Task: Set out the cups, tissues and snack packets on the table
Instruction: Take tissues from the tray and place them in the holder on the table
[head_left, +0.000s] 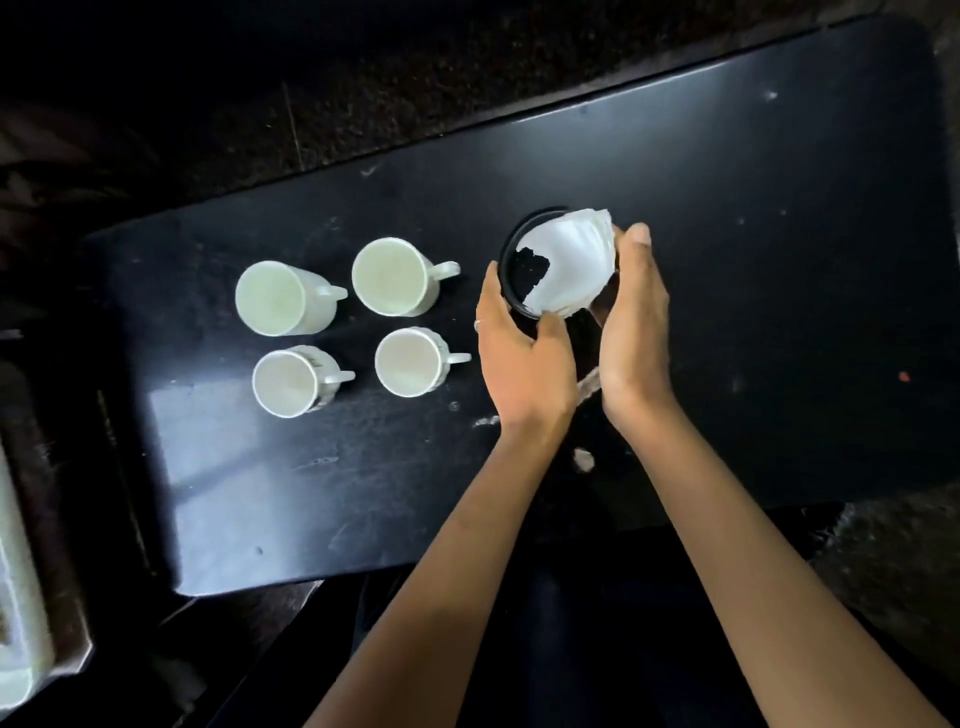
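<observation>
White tissues (571, 265) stand bunched in a black round holder (511, 270) on the dark table (779, 260). The left hand (524, 353) curls its fingers round the holder's near side; the right hand (636, 322) cups the tissues, fingers nearly straight. 4 white cups (395, 275) stand just left, handles pointing right.

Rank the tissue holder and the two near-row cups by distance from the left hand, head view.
From the left hand:
1. Black tissue holder, touching the fingers.
2. Near-right cup, just left of the hand.
3. Near-left cup, farther left.
</observation>
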